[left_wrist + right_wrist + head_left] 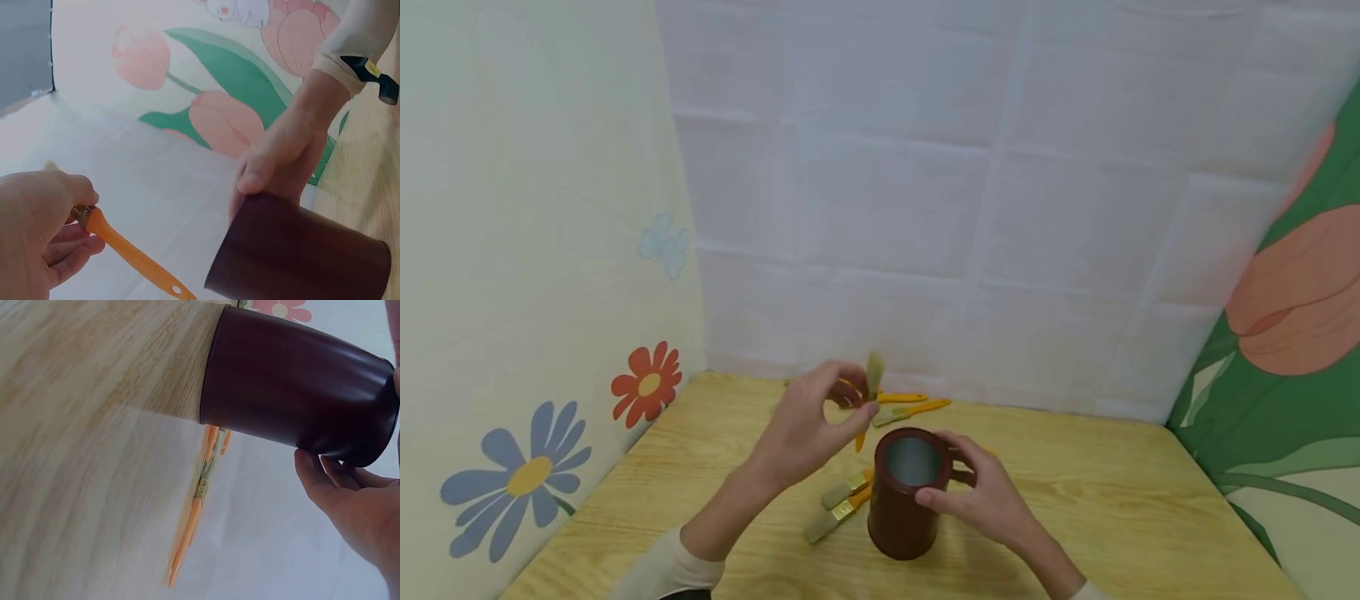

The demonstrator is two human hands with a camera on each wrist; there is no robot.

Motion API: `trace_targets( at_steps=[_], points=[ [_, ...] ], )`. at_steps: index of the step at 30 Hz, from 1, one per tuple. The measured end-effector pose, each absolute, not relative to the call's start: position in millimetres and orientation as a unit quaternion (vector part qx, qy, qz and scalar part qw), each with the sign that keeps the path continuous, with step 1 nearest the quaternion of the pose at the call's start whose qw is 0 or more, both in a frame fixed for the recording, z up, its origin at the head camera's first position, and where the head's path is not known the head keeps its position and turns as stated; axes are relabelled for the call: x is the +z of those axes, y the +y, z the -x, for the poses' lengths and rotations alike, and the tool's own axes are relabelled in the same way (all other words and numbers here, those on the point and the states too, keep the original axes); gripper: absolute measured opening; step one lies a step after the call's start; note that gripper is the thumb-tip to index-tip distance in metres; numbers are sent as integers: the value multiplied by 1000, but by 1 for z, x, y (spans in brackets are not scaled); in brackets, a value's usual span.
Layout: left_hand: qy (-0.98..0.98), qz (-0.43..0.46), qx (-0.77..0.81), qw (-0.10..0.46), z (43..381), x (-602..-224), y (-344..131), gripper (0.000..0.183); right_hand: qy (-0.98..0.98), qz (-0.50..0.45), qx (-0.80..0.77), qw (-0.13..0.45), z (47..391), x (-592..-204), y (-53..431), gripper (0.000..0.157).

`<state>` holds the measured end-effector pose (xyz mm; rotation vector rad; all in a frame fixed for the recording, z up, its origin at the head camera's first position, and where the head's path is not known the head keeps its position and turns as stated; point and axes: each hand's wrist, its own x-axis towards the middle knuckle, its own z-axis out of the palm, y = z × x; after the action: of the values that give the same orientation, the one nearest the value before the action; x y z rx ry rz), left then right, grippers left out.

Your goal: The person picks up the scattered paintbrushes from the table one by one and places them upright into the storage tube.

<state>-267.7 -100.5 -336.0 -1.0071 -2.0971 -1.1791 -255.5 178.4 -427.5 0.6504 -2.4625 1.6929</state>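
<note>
My left hand (808, 427) pinches a paintbrush (875, 372) at its metal band, between thumb and fingers. Its pale bristles point up and the orange handle (134, 255) hangs down, left of and behind a dark red cylindrical container (904, 521). The container is upright with its open mouth facing up, and its grey inside shows no brushes. With thumb at the front and fingers on the far side, my right hand (988, 497) grips it near the rim. Fingers and container also show in the right wrist view.
Two flat paintbrushes (835, 518) lie left of the container, handles partly hidden behind it. More orange-handled brushes (917, 409) lie farther back on the wood-grain table (1097, 500). White cloth (895, 208) hangs behind, with flower-printed panels (550, 250) at both sides.
</note>
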Motion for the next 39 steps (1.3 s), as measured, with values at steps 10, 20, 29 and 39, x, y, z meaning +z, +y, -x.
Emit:
trace_targets(
  at_steps=[10,20,29,39],
  points=[
    [-736,396,-484,260,258,-340,-85,34,-807,-206,553,42,255,-427,177,70],
    [-754,398,-490,180,275,-367,-77,26,-805,-205,555,37,255,-428,177,71],
    [-820,362,-409,172,282,-386,-78,28,-807,-206,552,37,253,-428,175,70],
    [-831,360,-405,124,291,-396,-80,26,-810,-210,546,36,254,-428,177,72]
  ],
)
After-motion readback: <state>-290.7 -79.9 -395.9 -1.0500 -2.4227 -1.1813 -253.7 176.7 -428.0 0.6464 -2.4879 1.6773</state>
